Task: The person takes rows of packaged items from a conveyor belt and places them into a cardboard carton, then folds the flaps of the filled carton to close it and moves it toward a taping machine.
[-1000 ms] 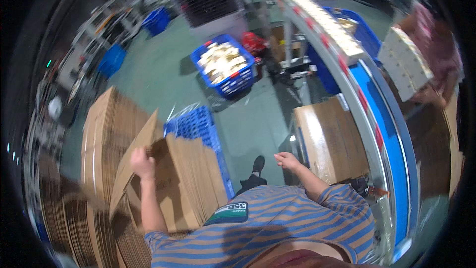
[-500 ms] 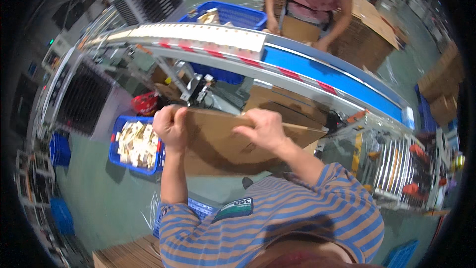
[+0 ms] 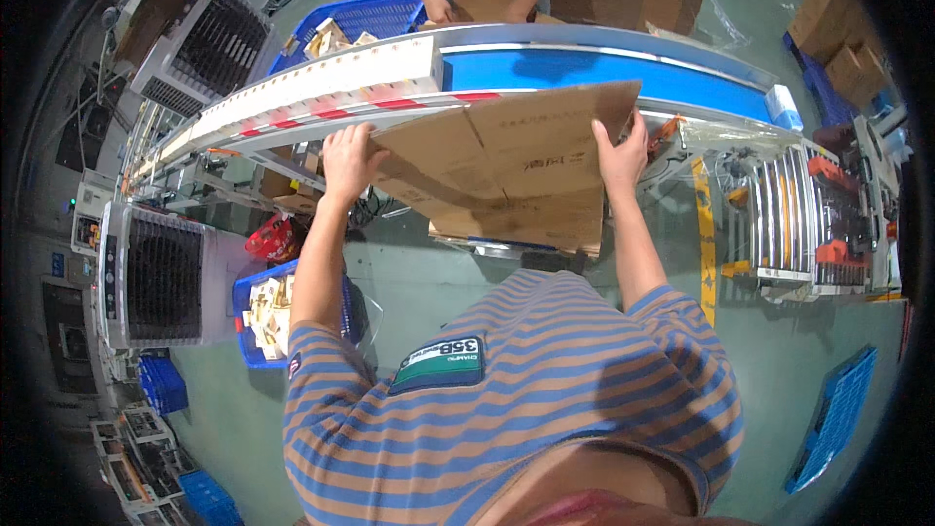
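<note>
A flattened cardboard carton (image 3: 487,151) is spread between my two hands in front of the conveyor. My left hand (image 3: 349,164) is closed on its left edge, fingers over the top. At the opposite edge, my right hand (image 3: 623,158) grips the carton, with the thumb on the near face. The upper right part of the sheet overlaps the conveyor's near rail. Below it, more cardboard (image 3: 516,231) shows, and I cannot tell whether it is the same piece.
Behind the sheet runs a conveyor with a blue belt (image 3: 623,73), carrying a row of white boxes (image 3: 331,88). A co-worker's hands (image 3: 438,8) are beyond it. A blue basket (image 3: 255,356) of small packs stands left. Right is a roller rack (image 3: 779,214); a blue pallet (image 3: 833,419) lies nearby.
The carton has been raised and spread wider, its printed face now showing. My right hand has moved from the top edge to the right side. The view has shifted.
</note>
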A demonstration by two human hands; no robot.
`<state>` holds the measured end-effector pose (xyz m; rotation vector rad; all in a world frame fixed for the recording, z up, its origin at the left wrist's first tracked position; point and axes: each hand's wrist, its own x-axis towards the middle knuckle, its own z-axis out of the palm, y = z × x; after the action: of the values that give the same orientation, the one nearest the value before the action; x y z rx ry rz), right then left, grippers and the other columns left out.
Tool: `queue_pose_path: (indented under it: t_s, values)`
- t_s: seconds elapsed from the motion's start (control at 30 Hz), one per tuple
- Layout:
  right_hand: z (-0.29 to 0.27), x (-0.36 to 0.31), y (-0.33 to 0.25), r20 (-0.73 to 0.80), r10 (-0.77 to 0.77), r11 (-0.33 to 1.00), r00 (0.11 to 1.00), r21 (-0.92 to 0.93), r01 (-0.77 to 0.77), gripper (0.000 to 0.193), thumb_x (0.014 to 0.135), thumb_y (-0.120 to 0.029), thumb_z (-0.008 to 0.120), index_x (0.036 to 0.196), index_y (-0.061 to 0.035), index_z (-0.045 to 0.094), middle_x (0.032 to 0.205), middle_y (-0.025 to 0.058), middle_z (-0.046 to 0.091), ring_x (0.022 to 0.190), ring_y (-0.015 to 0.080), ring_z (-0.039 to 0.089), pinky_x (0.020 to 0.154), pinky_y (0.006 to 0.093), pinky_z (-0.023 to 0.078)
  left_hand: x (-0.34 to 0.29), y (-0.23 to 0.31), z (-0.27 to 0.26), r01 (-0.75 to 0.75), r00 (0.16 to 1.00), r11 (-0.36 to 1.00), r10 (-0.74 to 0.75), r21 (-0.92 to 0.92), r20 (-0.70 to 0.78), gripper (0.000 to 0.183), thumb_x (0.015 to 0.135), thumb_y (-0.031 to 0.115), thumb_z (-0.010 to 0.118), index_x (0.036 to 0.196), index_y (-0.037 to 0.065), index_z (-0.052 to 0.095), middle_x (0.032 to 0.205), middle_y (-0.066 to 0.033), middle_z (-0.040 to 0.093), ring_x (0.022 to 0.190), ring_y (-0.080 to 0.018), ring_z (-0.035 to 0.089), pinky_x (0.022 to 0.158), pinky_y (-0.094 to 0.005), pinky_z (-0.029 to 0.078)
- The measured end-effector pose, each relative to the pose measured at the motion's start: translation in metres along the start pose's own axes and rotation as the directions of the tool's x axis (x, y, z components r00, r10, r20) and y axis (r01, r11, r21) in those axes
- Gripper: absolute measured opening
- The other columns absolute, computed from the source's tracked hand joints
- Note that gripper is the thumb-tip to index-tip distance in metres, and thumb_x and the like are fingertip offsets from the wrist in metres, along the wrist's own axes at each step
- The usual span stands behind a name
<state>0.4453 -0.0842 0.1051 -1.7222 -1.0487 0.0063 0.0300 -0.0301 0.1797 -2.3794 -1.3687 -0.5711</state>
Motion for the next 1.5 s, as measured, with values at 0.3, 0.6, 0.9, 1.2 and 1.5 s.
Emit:
queue_pose_path:
  t_s: [0.3,0.6,0.9,1.2,1.5]
  values:
    - [0.023,0.06,-0.072,0.424,-0.483,0.761,0.766,-0.229,0.607,0.053,0.08,-0.051,0.061,0.111,-0.0076,0.063,0.116,0.0081,0.061,0.114,0.0233,0.052,0.106,0.0536,0.023,0.03,0.021,0.004,0.0,0.985,0.999,-0.008,0.042,0.172,0.077,0.07,0.033,0.075,0.135,0.014,0.039,0.114,-0.008,0.054,0.107,-0.0262,0.05,0.094,-0.0463,0.034]
    - [0.045,0.074,-0.077,0.484,-0.394,0.699,0.781,-0.394,0.597,0.057,0.09,-0.047,0.045,0.125,-0.0015,0.05,0.134,0.0165,0.047,0.127,0.0282,0.042,0.104,0.0581,0.025,0.011,0.039,0.013,-0.007,0.997,0.999,0.004,0.045,0.078,0.08,0.065,0.028,0.077,0.137,0.021,0.041,0.136,-0.0058,0.044,0.118,-0.0248,0.043,0.098,-0.0591,0.026]
    - [0.001,0.09,-0.112,0.852,0.107,0.703,0.512,-0.429,0.567,0.039,0.076,-0.037,0.057,0.105,-0.0117,0.067,0.093,0.0169,0.066,0.088,0.0333,0.062,0.077,0.0417,0.049,-0.006,0.034,0.028,-0.188,0.937,0.92,0.063,-0.343,-0.344,0.028,0.068,0.033,0.076,0.085,0.017,0.06,0.086,0.0002,0.056,0.09,-0.0188,0.052,0.095,-0.0457,0.022]
    - [-0.053,0.022,-0.148,0.725,0.051,0.668,0.687,-0.535,0.516,0.035,0.087,-0.032,0.051,0.075,-0.0055,0.07,0.077,0.0165,0.067,0.077,0.0337,0.065,0.069,0.0454,0.051,0.076,0.033,-0.008,-0.709,0.702,0.396,0.468,-0.583,-0.536,0.043,0.071,0.047,0.069,0.052,0.014,0.048,0.055,0.0011,0.047,0.055,-0.0199,0.044,0.066,-0.0363,0.031]
    - [-0.043,-0.078,-0.159,0.977,-0.159,0.854,-0.145,0.209,0.476,0.082,0.087,-0.06,0.044,0.131,0.0091,0.034,0.128,0.0338,0.037,0.112,0.0465,0.047,0.097,0.044,0.039,0.035,0.09,0.137,-0.654,0.569,0.451,0.822,-0.607,-0.003,0.025,0.078,0.029,0.061,0.064,0.008,0.062,0.067,-0.0113,0.061,0.073,-0.0269,0.059,0.079,-0.0426,0.04]
